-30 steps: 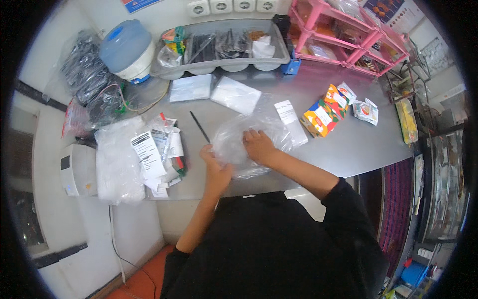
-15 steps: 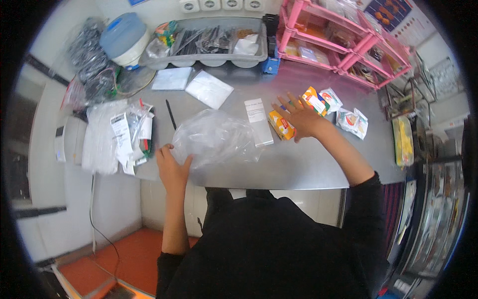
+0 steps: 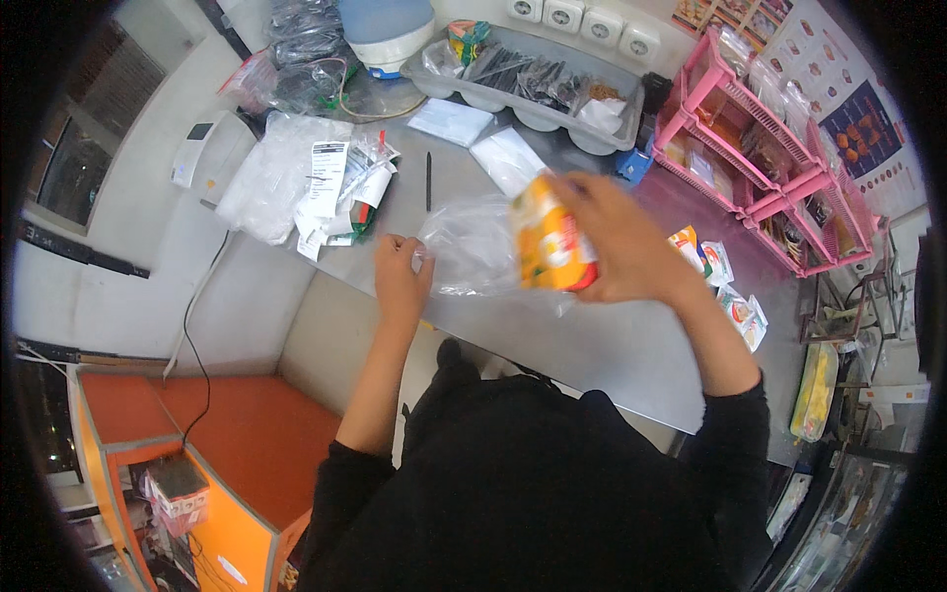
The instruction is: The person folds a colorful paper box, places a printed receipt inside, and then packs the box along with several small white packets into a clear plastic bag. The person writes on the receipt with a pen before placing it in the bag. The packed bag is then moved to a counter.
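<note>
My right hand (image 3: pixel 631 242) is closed round a yellow and orange carton (image 3: pixel 547 235), slightly blurred by motion and raised over the right part of a clear plastic bag (image 3: pixel 464 242). The bag lies loose and crumpled on the steel table. At its left end, my left hand (image 3: pixel 402 276) pinches the edge of the plastic between thumb and fingers. Behind the bag lies a black pen (image 3: pixel 428 183). Right of my right hand are another orange and yellow pack (image 3: pixel 686 242) and small white sachets (image 3: pixel 742 316).
A stack of clear bags with paper slips (image 3: pixel 326 187) lies at the left. White folded packets (image 3: pixel 451 120) rest near the back. Beyond them stands a grey tray (image 3: pixel 493 96) of wrapped black items. Pink shelves (image 3: pixel 760 148) stand back right. The steel table's front edge (image 3: pixel 572 380) runs before me.
My right hand has picked up the yellow carton and brought it left over the bag. My left hand has closed on the bag's edge. The view has turned.
</note>
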The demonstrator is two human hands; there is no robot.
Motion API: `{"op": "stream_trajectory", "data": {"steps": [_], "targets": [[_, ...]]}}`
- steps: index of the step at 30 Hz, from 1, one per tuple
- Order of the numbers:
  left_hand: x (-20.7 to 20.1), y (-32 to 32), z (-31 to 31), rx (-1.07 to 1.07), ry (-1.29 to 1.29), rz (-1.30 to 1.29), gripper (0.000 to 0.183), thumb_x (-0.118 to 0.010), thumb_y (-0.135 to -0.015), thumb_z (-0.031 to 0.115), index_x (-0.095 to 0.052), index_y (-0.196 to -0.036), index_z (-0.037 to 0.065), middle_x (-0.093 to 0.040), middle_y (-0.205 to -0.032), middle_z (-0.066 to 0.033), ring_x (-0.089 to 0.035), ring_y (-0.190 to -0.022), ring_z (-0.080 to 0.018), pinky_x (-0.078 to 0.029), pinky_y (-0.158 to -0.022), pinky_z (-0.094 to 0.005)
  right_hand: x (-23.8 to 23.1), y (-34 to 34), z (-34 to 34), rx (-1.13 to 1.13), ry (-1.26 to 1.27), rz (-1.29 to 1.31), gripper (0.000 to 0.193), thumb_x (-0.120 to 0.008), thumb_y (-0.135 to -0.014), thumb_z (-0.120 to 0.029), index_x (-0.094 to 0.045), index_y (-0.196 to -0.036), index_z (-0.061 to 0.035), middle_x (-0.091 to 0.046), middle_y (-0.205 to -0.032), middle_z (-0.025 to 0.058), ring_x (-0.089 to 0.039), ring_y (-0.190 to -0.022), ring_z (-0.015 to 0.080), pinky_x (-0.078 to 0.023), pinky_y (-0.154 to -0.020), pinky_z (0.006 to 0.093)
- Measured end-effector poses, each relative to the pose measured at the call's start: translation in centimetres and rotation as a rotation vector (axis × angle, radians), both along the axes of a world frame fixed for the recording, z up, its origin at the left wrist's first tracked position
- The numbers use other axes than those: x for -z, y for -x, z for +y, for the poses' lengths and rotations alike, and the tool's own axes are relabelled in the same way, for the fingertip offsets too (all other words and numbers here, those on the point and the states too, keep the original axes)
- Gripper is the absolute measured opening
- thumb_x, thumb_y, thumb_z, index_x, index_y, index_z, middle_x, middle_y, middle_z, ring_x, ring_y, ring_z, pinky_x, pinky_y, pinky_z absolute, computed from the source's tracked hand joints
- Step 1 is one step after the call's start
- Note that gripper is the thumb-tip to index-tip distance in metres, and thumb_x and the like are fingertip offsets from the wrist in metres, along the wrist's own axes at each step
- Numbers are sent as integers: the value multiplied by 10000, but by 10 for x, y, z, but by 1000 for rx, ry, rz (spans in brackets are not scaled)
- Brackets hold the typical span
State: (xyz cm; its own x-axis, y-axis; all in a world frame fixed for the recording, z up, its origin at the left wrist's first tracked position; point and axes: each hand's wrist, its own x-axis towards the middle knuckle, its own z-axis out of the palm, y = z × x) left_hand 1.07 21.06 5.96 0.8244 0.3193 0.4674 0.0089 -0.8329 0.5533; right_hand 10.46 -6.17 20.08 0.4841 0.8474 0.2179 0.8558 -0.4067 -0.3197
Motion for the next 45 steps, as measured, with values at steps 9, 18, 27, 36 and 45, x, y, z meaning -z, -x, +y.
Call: {"op": "stream_trajectory", "data": {"steps": [9,18,27,36,45], "targets": [[22,19,28,269,986,44,140,-518,-886,153,-564,-943,33,-572,-828,-13,-524,-815,-115,-417,-734,-260,91,1,101,-137,160,221,901,-761,-596,-325,-322,-1332,-46,-437,-1189,209,-429,-1099,368,-351,-939,413],[41,1,59,260,615,-108,311,-502,-874,211,-520,-1117,18,-573,-1012,-86,-522,-959,-181,-374,-896,-297,98,-23,123,90,239,438,1001,-763,-499,-373,-336,-1326,-3,-467,-1221,235,-488,-1077,344,-385,-925,358],[53,-18,84,293,520,343,296,-455,-877,198,-543,-1074,-4,-598,-947,-166,-568,-869,-249,-432,-787,-315,111,-60,190,335,104,662,887,-750,-479,-452,-482,-1196,-3,-552,-1107,220,-506,-1061,370,-410,-901,378],[-33,-31,117,534,671,359,136,-536,-743,55,-574,-865,8,-593,-777,-77,-558,-698,-183,-439,-649,-290,105,-21,166,350,658,6,943,-747,-622,-456,-275,-1356,-99,-450,-1218,162,-459,-1116,353,-334,-965,515],[-84,-39,116,905,687,393,153,-632,-727,49,-524,-834,42,-509,-742,4,-499,-758,-77,-389,-688,-211,82,26,151,513,535,188,733,-759,-622,-321,-440,-1238,-84,-558,-1069,150,-553,-985,301,-441,-822,435]]}}
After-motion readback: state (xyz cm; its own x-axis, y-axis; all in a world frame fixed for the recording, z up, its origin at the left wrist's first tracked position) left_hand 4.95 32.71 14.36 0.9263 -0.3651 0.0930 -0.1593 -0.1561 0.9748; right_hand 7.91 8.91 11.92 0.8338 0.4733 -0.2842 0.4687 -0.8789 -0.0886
